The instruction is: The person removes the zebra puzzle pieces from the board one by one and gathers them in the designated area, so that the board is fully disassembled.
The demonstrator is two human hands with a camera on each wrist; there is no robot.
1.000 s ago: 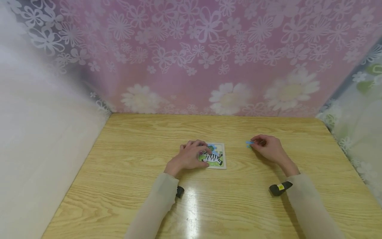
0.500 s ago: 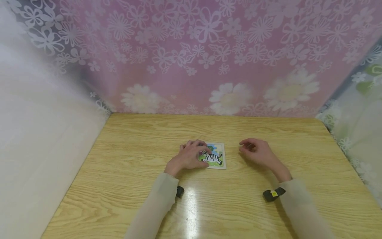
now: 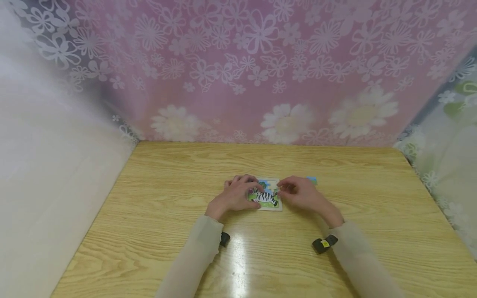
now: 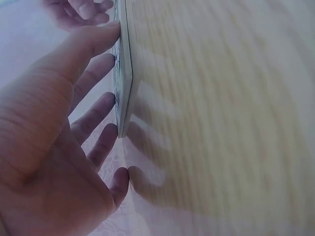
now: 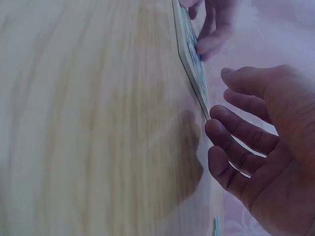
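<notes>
A small square jigsaw puzzle with a zebra picture and a pale frame lies mid-table in the head view. Its upper right corner shows a bare, cream-coloured patch. Over its left side rests my left hand, thumb at the near edge and fingertips on the surface; in the left wrist view the fingers are spread and fairly straight. My right hand is at the puzzle's right edge, fingers loosely bent, with nothing visible between them in the right wrist view. Behind that hand lies a blue and green puzzle piece, partly hidden.
The wooden table extends around both hands. A pink flowered curtain hangs along its back edge, with pale cloth on the left and flowered cloth on the right. Each wrist wears a black band camera.
My right hand has let go of the blue and green piece and moved left to the puzzle's edge. The piece now lies on the table. My left hand stays put.
</notes>
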